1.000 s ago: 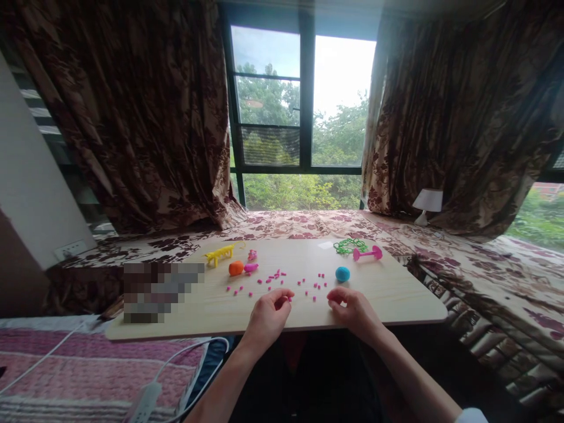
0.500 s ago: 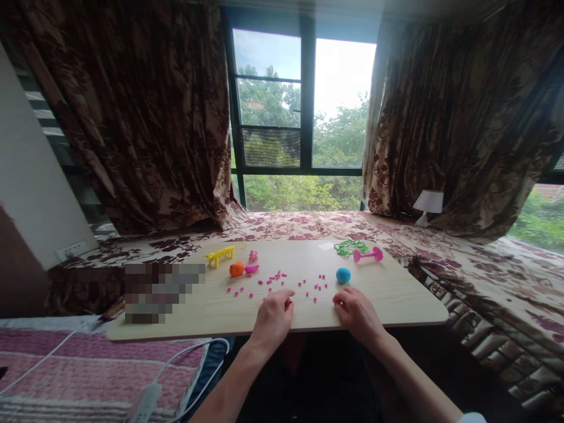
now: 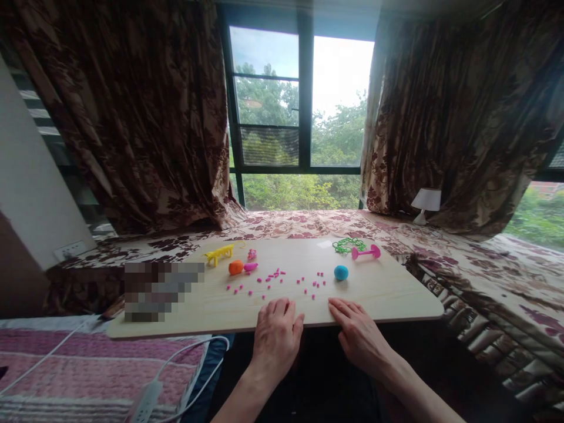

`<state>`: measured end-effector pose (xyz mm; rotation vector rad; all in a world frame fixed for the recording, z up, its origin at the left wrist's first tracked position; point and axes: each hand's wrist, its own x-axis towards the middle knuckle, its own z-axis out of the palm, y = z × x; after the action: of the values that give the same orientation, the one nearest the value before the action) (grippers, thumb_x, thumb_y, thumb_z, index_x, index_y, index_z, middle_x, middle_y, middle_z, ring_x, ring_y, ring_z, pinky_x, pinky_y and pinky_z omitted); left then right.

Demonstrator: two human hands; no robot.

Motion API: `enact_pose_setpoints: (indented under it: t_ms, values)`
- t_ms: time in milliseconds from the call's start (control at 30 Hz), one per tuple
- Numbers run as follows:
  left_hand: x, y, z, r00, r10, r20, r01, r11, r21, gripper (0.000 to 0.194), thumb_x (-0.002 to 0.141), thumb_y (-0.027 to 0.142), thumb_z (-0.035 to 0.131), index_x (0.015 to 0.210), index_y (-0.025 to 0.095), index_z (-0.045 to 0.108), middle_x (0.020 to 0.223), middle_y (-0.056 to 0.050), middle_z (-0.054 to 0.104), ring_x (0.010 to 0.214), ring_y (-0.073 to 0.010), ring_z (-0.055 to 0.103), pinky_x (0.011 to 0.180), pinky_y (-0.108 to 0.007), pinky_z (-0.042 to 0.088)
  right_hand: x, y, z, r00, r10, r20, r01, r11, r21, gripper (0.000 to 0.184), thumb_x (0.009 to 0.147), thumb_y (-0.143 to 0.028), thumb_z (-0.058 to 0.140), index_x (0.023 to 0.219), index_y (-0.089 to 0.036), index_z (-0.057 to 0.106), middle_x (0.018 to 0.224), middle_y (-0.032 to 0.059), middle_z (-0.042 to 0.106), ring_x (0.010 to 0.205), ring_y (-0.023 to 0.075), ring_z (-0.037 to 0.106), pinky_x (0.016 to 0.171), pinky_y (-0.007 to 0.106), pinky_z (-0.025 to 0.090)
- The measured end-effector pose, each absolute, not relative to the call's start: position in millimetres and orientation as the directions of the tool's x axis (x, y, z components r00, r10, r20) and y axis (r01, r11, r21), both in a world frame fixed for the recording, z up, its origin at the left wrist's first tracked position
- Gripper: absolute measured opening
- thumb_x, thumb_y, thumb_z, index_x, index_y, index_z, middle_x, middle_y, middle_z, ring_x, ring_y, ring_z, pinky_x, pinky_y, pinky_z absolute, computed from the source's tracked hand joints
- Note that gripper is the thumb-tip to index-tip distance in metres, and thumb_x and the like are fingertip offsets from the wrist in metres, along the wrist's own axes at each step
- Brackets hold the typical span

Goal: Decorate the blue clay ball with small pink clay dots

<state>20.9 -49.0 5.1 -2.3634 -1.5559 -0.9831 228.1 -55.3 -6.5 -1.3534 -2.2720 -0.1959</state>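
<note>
A: What's on your remote feed, largest first?

B: I have a pale wooden bench. At its near edge rest my left hand and right hand, backs up, with a gap between them. The fingers of both look released and outstretched, grasping nothing I can see; what lies beneath them is hidden.

A: And beyond?

B: A yellow animal-like figure at the far left, then a blue ball past the right hand, apart from it. Smallest are the pink pieces, scattered over the middle, one just beyond the left fingertips.

A: What could go wrong?

B: A careless forward sweep could scatter those pieces, I think, since they lie loose. The ball could roll if my right knuckles bump it. The pieces look soft to me, so too hard a pinch might flatten one.
</note>
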Motion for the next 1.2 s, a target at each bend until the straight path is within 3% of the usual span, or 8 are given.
enact_pose_setpoints:
  t_ms: [167,367,667,833,1000,1200]
  values:
    - [17,-48,-3,0.256,0.765,0.591,0.88,-0.438,0.186,0.036,0.086,0.032,0.038,0.113,0.017,0.056,0.116,-0.013,0.058,0.111,-0.0274,0.047,0.098,-0.047,0.027,231,-60,-20,-0.361,0.807,0.467,0.901,0.431,-0.05,0.07,0.062,-0.006,0.042,0.131,-0.012,0.039,0.139,0.0092,0.036,0.128,0.021,0.029,0.107,0.038,0.02]
    - [22,-65,-20,0.364,0.756,0.544,0.883,-0.466,0.056,0.047,0.088,0.035,0.032,0.129,0.014,0.041,0.134,-0.012,0.045,0.125,-0.0235,0.037,0.104,-0.045,0.024,215,-71,-25,-0.382,0.8,0.462,0.897,0.441,-0.022,0.073,0.062,-0.005,0.041,0.134,-0.011,0.035,0.142,0.0088,0.029,0.131,0.0194,0.022,0.108,0.037,0.018]
    - [18,-58,-14,0.314,0.812,0.493,0.928,-0.371,0.02,0.05,0.09,0.04,0.024,0.13,0.014,0.039,0.134,-0.01,0.045,0.126,-0.022,0.036,0.104,-0.049,0.026,219,-55,-29,-0.288,0.83,0.479,0.947,0.321,0.012,0.067,0.067,-0.005,0.04,0.133,-0.011,0.037,0.139,0.0095,0.035,0.129,0.0205,0.027,0.107,0.037,0.02]
    - [14,-76,-18,0.345,0.809,0.476,0.919,-0.394,0.002,0.051,0.089,0.04,0.026,0.132,0.014,0.036,0.137,-0.009,0.04,0.129,-0.0213,0.032,0.106,-0.047,0.023,221,-75,-32,-0.308,0.831,0.464,0.942,0.336,0.024,0.071,0.065,-0.004,0.04,0.135,-0.012,0.034,0.142,0.0065,0.029,0.131,0.0196,0.023,0.108,0.037,0.017]
    - [32,-63,-9,0.388,0.793,0.47,0.891,-0.452,0.027,0.048,0.09,0.038,0.025,0.13,0.017,0.04,0.135,-0.009,0.044,0.127,-0.0205,0.034,0.105,-0.046,0.024,207,-64,-25,-0.353,0.827,0.437,0.922,0.388,0.011,0.067,0.067,-0.005,0.04,0.133,-0.014,0.037,0.14,0.0072,0.034,0.13,0.0188,0.025,0.108,0.037,0.016]
    - [21,-55,-9,0.337,0.812,0.477,0.92,-0.392,0.018,0.05,0.09,0.04,0.024,0.129,0.014,0.041,0.133,-0.011,0.046,0.125,-0.0228,0.037,0.104,-0.05,0.024,218,-53,-26,-0.275,0.848,0.453,0.952,0.306,0.005,0.066,0.068,-0.004,0.038,0.133,-0.014,0.038,0.139,0.0073,0.035,0.129,0.0183,0.028,0.106,0.038,0.019]
